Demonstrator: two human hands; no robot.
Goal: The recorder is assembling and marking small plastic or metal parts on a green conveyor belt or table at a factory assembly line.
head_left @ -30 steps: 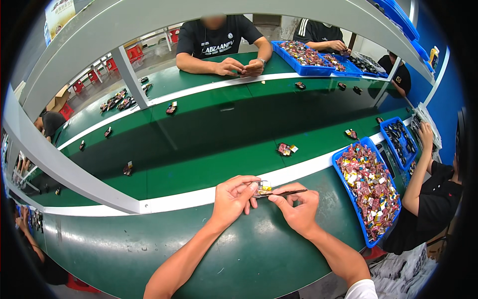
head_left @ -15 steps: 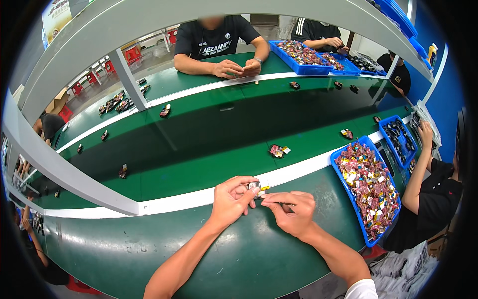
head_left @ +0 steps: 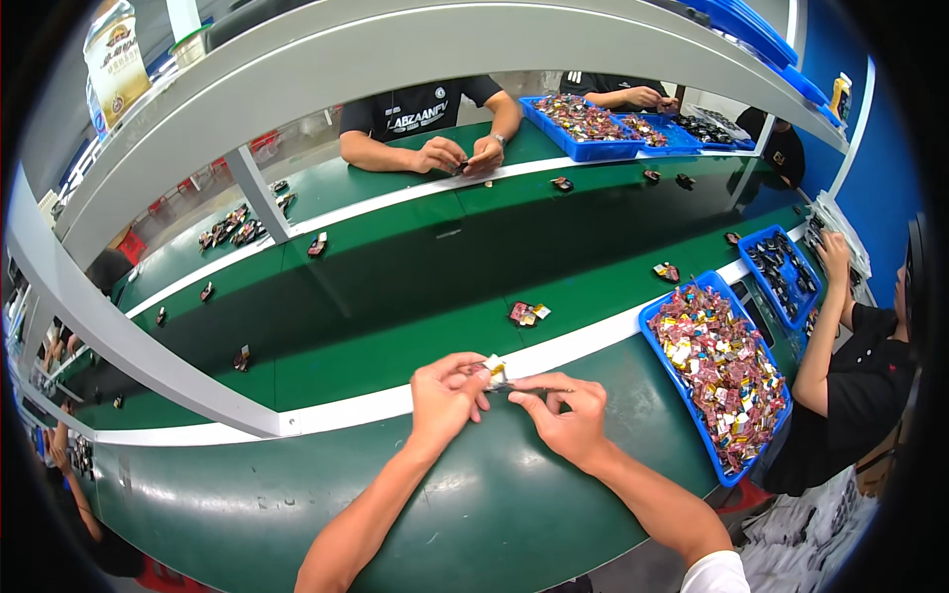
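Note:
My left hand (head_left: pixel 442 400) is closed on a small electronic part (head_left: pixel 496 371) with a white and yellow piece on it, pinched between thumb and fingers. Close beside it, my right hand (head_left: pixel 570 420) grips a thin dark tool, mostly hidden by the fingers, its exact kind unclear. The right fingertips reach the near edge of the part. Both hands are above the green worktop (head_left: pixel 554 494), just in front of the white rail (head_left: pixel 583 348).
A blue bin (head_left: pixel 647 321) heaped with small red, white and yellow parts stands at right, with a blue tray (head_left: pixel 759 265) of black pieces beyond. Scattered assemblies, including one (head_left: pixel 529 314), lie on the green belt (head_left: pixel 395 346). Grey shelf posts (head_left: pixel 259 198) rise at left. Co-workers sit around.
The view has tilted and shifted slightly. Within my left fingers the part has turned, its white piece now standing more upright. My right hand stays close to it, tool still held.

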